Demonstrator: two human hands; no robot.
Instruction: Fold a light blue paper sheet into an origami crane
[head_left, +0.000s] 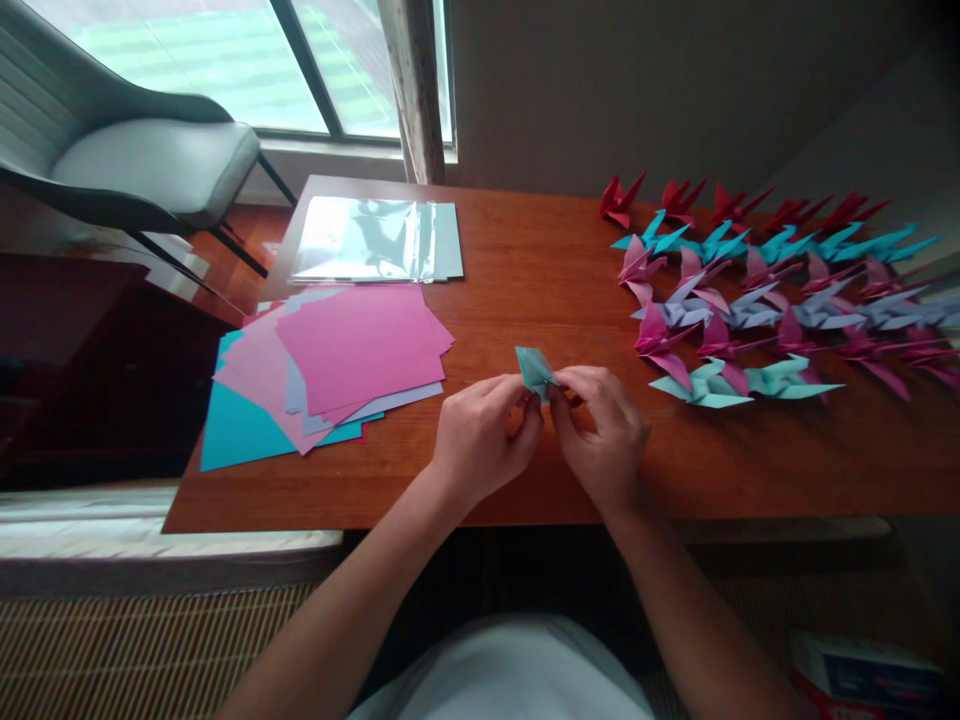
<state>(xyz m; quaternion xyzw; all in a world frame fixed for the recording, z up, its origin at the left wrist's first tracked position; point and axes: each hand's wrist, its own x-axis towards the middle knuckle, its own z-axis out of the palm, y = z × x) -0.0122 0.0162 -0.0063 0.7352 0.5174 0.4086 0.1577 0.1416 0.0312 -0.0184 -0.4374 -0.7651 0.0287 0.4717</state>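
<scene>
A small piece of folded mint-green origami paper [534, 370] is held above the table between both hands. My left hand [484, 428] pinches its left and lower side between thumb and fingers. From the right, my right hand [601, 425] grips its right edge with thumb and fingertips. My fingers cover part of the folds. To the right stand rows of folded paper cranes, the nearest being a mint-green crane [709, 385] beside another of the same colour. Behind them are magenta, lavender, pink, turquoise and red cranes [619, 203].
A fanned stack of pink, lavender and turquoise paper sheets [367, 350] lies on the left of the wooden table [525, 270]. Behind it is a shiny clear-wrapped paper pack [360, 240]. A grey chair [157, 165] stands by the window at the back left.
</scene>
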